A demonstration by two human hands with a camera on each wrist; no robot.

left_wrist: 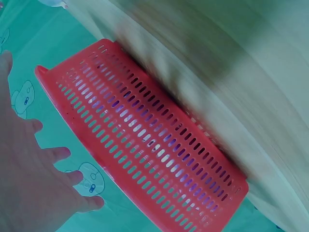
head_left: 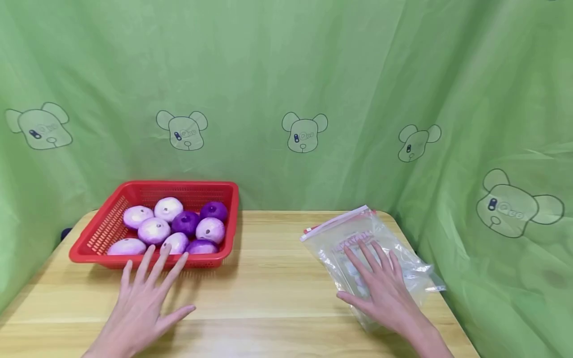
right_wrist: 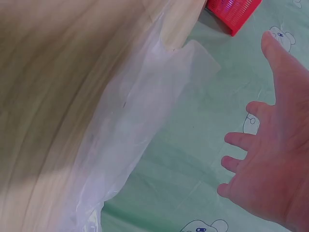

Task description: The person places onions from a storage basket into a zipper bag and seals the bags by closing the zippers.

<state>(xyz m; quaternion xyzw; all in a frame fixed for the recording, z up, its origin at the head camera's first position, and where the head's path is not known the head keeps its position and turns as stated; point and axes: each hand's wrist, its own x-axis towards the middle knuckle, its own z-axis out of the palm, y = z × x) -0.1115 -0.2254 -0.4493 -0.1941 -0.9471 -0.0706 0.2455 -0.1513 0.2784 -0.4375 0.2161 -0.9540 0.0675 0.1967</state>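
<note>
Both hands are held over the table with fingers spread and nothing in them. The left hand (head_left: 141, 308) is in front of a red plastic basket (head_left: 233, 219); in the left wrist view a gap separates its fingers from the basket's slotted wall (left_wrist: 145, 140). Several onions, some pale purple (head_left: 153, 231) and some dark purple (head_left: 185, 223), lie inside. At the right, the right hand (head_left: 387, 293) is above clear plastic zip bags (head_left: 329, 251) that lie flat, with pink print and a pale zip edge. The right wrist view shows that hand (right_wrist: 280, 154) apart from the bags (right_wrist: 140, 116).
The wooden table (head_left: 268, 298) has rounded back corners. A green curtain (head_left: 268, 74) with bear-head drawings hangs behind it and along the sides. A small dark object (head_left: 65, 232) shows at the table's left edge, behind the basket. The bags reach the table's right edge.
</note>
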